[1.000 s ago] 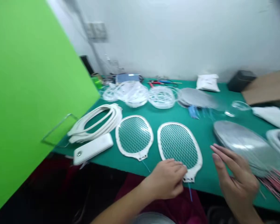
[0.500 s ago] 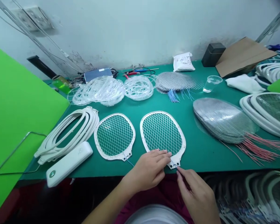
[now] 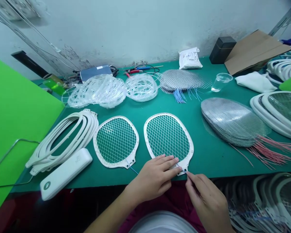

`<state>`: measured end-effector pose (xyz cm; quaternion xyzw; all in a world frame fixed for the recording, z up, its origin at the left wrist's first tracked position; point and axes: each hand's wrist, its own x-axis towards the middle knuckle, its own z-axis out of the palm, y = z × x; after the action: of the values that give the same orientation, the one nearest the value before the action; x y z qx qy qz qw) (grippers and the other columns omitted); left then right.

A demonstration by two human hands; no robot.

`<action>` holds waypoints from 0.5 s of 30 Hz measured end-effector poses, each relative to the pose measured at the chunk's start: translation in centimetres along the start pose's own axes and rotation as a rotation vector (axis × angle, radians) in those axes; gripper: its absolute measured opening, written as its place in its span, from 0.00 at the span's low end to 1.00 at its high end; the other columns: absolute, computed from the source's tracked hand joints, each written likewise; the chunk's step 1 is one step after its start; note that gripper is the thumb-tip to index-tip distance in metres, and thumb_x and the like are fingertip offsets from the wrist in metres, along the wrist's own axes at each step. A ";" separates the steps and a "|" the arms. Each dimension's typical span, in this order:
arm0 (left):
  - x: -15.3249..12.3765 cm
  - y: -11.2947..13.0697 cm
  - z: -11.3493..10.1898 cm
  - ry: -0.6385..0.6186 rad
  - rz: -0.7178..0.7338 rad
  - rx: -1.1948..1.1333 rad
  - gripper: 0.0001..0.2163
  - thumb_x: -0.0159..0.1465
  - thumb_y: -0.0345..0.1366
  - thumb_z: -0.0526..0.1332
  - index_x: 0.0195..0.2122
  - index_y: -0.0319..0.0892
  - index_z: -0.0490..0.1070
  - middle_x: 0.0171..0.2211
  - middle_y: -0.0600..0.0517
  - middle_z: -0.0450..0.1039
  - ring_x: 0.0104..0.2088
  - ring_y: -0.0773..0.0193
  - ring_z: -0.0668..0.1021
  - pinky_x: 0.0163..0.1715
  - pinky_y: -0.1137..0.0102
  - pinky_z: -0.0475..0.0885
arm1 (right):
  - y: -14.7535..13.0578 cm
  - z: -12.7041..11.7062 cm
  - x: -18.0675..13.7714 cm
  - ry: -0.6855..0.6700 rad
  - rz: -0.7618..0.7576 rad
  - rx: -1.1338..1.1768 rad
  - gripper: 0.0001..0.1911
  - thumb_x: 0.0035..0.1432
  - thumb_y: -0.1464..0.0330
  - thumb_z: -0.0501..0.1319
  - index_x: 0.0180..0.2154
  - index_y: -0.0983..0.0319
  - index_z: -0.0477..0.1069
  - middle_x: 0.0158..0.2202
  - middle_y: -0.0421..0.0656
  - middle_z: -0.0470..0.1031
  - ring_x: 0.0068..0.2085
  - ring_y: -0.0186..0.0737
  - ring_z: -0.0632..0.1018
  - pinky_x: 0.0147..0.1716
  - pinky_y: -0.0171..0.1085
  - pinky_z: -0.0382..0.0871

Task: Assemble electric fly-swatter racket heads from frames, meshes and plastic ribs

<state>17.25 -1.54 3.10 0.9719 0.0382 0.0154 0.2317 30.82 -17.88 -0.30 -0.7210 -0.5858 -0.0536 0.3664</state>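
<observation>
A white racket-shaped frame with metal mesh (image 3: 168, 137) lies flat on the green table near its front edge. My left hand (image 3: 155, 174) rests over its lower rim, fingers stretched out and pressing on the mesh and frame. At the frame's narrow neck, my right hand (image 3: 205, 194) pinches the end of a thin blue wire (image 3: 181, 168) between thumb and forefinger. Part of that wire runs beneath my left fingertips. To the left lies a second meshed frame (image 3: 116, 142), its own blue wire trailing toward my left wrist.
Stacked bare white frames (image 3: 63, 142) and a long white device (image 3: 66, 174) are at the left. Behind are clear tubing coils (image 3: 142, 87) and mesh sheets with blue wires (image 3: 181, 79). Mesh sheets with red wires (image 3: 232, 123) and a water cup (image 3: 221, 82) stand right.
My right hand has moved slightly right with the wire end. My left hand stays on the frame. The whole view has shifted a little.
</observation>
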 end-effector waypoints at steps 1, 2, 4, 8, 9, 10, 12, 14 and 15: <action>0.0 0.0 0.0 0.005 0.000 0.006 0.22 0.68 0.31 0.54 0.63 0.45 0.62 0.67 0.48 0.59 0.67 0.58 0.61 0.66 0.58 0.57 | 0.0 0.0 0.0 0.002 -0.002 -0.007 0.10 0.64 0.78 0.58 0.46 0.68 0.71 0.32 0.45 0.74 0.33 0.39 0.75 0.37 0.38 0.70; 0.0 0.1 0.0 0.010 -0.001 0.012 0.22 0.68 0.31 0.54 0.63 0.45 0.62 0.67 0.48 0.59 0.67 0.57 0.61 0.66 0.58 0.57 | -0.1 0.0 0.0 0.001 -0.002 -0.013 0.10 0.64 0.78 0.58 0.47 0.67 0.71 0.32 0.45 0.74 0.34 0.39 0.75 0.38 0.39 0.70; 0.1 0.3 0.1 0.018 -0.006 0.024 0.22 0.68 0.31 0.55 0.63 0.44 0.62 0.66 0.47 0.60 0.66 0.57 0.62 0.66 0.58 0.58 | -0.1 0.0 -0.1 -0.003 -0.001 -0.027 0.11 0.64 0.77 0.58 0.48 0.67 0.71 0.33 0.45 0.74 0.34 0.40 0.75 0.38 0.39 0.69; 0.2 0.5 0.3 0.014 -0.016 0.038 0.21 0.68 0.32 0.55 0.62 0.45 0.63 0.66 0.47 0.59 0.66 0.56 0.62 0.65 0.57 0.58 | -0.4 0.1 -0.3 -0.026 -0.041 -0.107 0.12 0.65 0.77 0.57 0.49 0.71 0.70 0.34 0.48 0.74 0.35 0.41 0.74 0.38 0.41 0.69; 0.2 0.5 0.3 0.008 -0.017 0.041 0.20 0.69 0.33 0.55 0.62 0.45 0.63 0.66 0.48 0.59 0.66 0.56 0.62 0.65 0.56 0.58 | -0.4 0.2 -0.4 -0.035 -0.067 -0.134 0.12 0.65 0.77 0.57 0.50 0.72 0.70 0.34 0.49 0.74 0.36 0.42 0.74 0.37 0.41 0.69; 0.3 0.5 0.3 0.001 -0.017 0.045 0.20 0.69 0.33 0.55 0.62 0.45 0.63 0.66 0.48 0.59 0.66 0.56 0.62 0.65 0.56 0.58 | -0.4 0.2 -0.4 -0.045 -0.096 -0.162 0.12 0.65 0.77 0.57 0.50 0.73 0.70 0.33 0.49 0.74 0.35 0.43 0.74 0.37 0.42 0.68; 0.3 0.6 0.3 -0.012 -0.015 0.055 0.19 0.70 0.34 0.54 0.62 0.44 0.63 0.66 0.47 0.59 0.66 0.55 0.61 0.65 0.55 0.58 | -0.3 0.1 -0.4 -0.073 -0.157 -0.211 0.13 0.65 0.77 0.56 0.50 0.75 0.69 0.32 0.50 0.74 0.34 0.44 0.73 0.35 0.42 0.68; 0.4 0.6 0.2 -0.027 -0.013 0.066 0.19 0.70 0.34 0.53 0.62 0.44 0.62 0.66 0.47 0.59 0.67 0.54 0.61 0.65 0.55 0.57 | 0.0 -0.1 -0.3 -0.114 -0.225 -0.251 0.15 0.64 0.79 0.55 0.51 0.77 0.68 0.30 0.50 0.73 0.32 0.44 0.71 0.33 0.43 0.67; 0.4 0.7 0.2 -0.035 -0.012 0.071 0.19 0.70 0.34 0.53 0.62 0.44 0.62 0.67 0.46 0.59 0.67 0.54 0.61 0.65 0.55 0.57 | 0.1 -0.3 -0.1 -0.135 -0.264 -0.264 0.15 0.64 0.80 0.54 0.51 0.78 0.68 0.30 0.50 0.73 0.31 0.43 0.71 0.32 0.43 0.67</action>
<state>17.71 -2.19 3.26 0.9794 0.0405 -0.0045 0.1979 30.98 -18.17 -0.19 -0.6816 -0.6863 -0.1292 0.2183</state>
